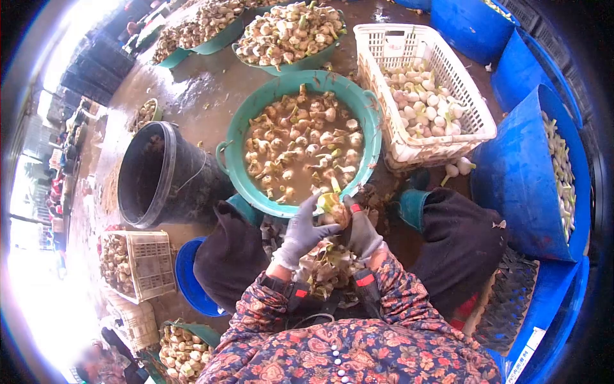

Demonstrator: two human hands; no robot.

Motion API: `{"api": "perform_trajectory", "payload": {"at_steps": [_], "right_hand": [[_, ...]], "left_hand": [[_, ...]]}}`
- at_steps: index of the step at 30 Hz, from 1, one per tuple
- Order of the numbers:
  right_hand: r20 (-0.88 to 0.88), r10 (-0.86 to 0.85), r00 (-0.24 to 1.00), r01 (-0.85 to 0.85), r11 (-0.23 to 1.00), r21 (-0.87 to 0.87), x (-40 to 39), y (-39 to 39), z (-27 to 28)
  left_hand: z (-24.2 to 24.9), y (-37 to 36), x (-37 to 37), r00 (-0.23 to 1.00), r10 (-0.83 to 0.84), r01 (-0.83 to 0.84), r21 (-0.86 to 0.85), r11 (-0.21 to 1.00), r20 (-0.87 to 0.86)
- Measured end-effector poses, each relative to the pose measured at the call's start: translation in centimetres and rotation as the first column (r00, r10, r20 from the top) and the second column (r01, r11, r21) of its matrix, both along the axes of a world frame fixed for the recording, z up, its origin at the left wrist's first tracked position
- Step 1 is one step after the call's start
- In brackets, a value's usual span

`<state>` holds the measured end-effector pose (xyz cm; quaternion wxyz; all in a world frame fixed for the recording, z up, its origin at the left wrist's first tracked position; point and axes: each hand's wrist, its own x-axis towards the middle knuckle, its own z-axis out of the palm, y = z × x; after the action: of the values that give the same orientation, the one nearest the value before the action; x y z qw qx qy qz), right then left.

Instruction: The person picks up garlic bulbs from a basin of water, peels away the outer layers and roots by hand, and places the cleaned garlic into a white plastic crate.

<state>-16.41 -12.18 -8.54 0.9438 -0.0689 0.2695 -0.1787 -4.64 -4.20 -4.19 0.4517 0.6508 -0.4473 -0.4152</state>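
Both my hands wear grey gloves and meet at the near rim of a green tub point(231, 142). My left hand point(302, 235) and my right hand point(362, 230) close around a garlic bulb point(332, 210) with a green stem stub and loose brownish skin. Many garlic bulbs point(297, 144) sit in muddy water inside the tub. Below my hands, a heap of peeled-off skins point(325, 267) lies in my lap. To the right of the tub, a white crate point(425, 148) holds cleaner, whiter bulbs point(432, 105).
A black bucket point(166, 176) lies tipped at the left. Blue barrels point(518, 176) line the right, one holding cut stems point(559, 173). More tubs of garlic point(291, 35) stand behind. A crate of garlic point(150, 265) is at lower left. Loose bulbs point(457, 169) lie beside the white crate.
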Motion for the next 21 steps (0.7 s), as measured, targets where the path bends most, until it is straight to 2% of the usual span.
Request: {"api": "perform_trajectory", "payload": {"at_steps": [2, 3, 4, 5, 6, 7, 8, 9, 10, 11, 12, 13, 14, 15, 16, 18, 19, 20, 21], "right_hand": [[-0.280, 0.085, 0.956, -0.187, 0.913, -0.362, -0.5, -0.6, -0.4], [-0.361, 0.090, 0.928, -0.255, 0.859, -0.444, -0.2, -0.7, -4.7], [-0.362, 0.095, 0.927, -0.260, 0.859, -0.441, -0.3, -0.5, -4.8], [-0.490, 0.105, 0.865, -0.381, 0.774, -0.506, -0.3, -0.5, -4.9], [-0.607, 0.092, 0.789, -0.498, 0.674, -0.546, -0.2, -0.5, -4.7], [-0.594, -0.118, 0.796, -0.442, 0.558, -0.702, 0.0, 0.0, -4.4], [-0.596, -0.118, 0.795, -0.442, 0.560, -0.701, -0.5, -0.3, -4.0], [-0.428, 0.041, 0.903, -0.307, 0.759, -0.575, -1.2, -0.9, -1.7], [-0.201, 0.137, 0.970, -0.204, 0.906, -0.372, -1.6, -1.2, -0.3], [-0.005, 0.107, 0.994, -0.105, 0.956, -0.274, -1.6, -1.1, -0.2], [-0.006, 0.110, 0.994, -0.107, 0.955, -0.277, -1.5, -1.1, 0.0], [-0.096, 0.118, 0.988, -0.151, 0.833, -0.533, -1.3, -0.8, 0.2], [-0.180, 0.100, 0.979, -0.202, 0.642, -0.740, -1.0, -0.4, 0.3], [-0.175, -0.007, 0.985, -0.153, 0.453, -0.878, -0.6, 0.4, 0.0], [-0.291, -0.313, 0.904, -0.378, -0.269, -0.886, -0.4, 0.2, 1.3], [-0.278, -0.442, 0.853, -0.470, -0.419, -0.777, -0.2, 0.6, 1.5], [-0.277, -0.446, 0.851, -0.472, -0.419, -0.775, -0.1, 0.7, 0.6], [-0.291, -0.472, 0.832, -0.395, -0.136, -0.908, 0.3, 0.9, -0.9], [-0.312, -0.491, 0.814, -0.269, 0.157, -0.950, 0.5, 0.8, -1.2]], "left_hand": [[0.5, 0.2, 0.3, 0.935, 0.137, -0.130, -0.045, 0.991, 0.328], [-1.7, 0.5, 1.0, 0.954, 0.063, -0.062, -0.013, 0.998, 0.293], [-1.5, 0.5, 1.1, 0.954, 0.066, -0.066, -0.010, 0.998, 0.291], [-1.4, 0.3, 1.2, 0.935, -0.046, -0.033, 0.216, 0.976, 0.351], [-1.3, 0.1, 1.3, 0.908, -0.170, -0.012, 0.431, 0.902, 0.382], [-2.2, 0.2, 1.5, 0.949, -0.139, -0.003, 0.450, 0.893, 0.283], [-3.1, 0.6, 1.8, 0.949, -0.142, -0.001, 0.452, 0.892, 0.281], [-4.0, 1.2, 2.0, 0.969, 0.173, -0.098, 0.368, 0.925, -0.175], [-3.0, 1.2, 1.8, 0.695, 0.394, -0.228, 0.336, 0.914, -0.601], [-1.8, 1.5, 1.2, 0.487, 0.348, -0.263, 0.245, 0.933, -0.801], [-2.9, 2.0, 1.5, 0.486, 0.347, -0.266, 0.242, 0.933, -0.802], [-4.4, 2.8, 2.0, 0.918, 0.255, -0.268, -0.001, 0.963, -0.303], [-5.9, 3.5, 2.6, 0.915, 0.175, -0.114, -0.184, 0.976, 0.362], [-3.7, 3.2, 1.8, 0.968, 0.196, -0.181, -0.103, 0.978, 0.155], [-3.2, 3.2, 1.9, 0.967, 0.200, -0.186, -0.101, 0.977, 0.156], [-2.9, 2.9, 2.1, 0.993, 0.115, -0.115, -0.026, 0.993, -0.005], [-3.0, 2.8, 2.2, 0.994, 0.111, -0.111, -0.029, 0.993, -0.006], [-3.3, 2.6, 2.3, 0.942, 0.206, -0.210, 0.016, 0.978, -0.265], [-3.2, 2.3, 2.4, 0.816, 0.293, -0.290, 0.085, 0.953, -0.499]]}}
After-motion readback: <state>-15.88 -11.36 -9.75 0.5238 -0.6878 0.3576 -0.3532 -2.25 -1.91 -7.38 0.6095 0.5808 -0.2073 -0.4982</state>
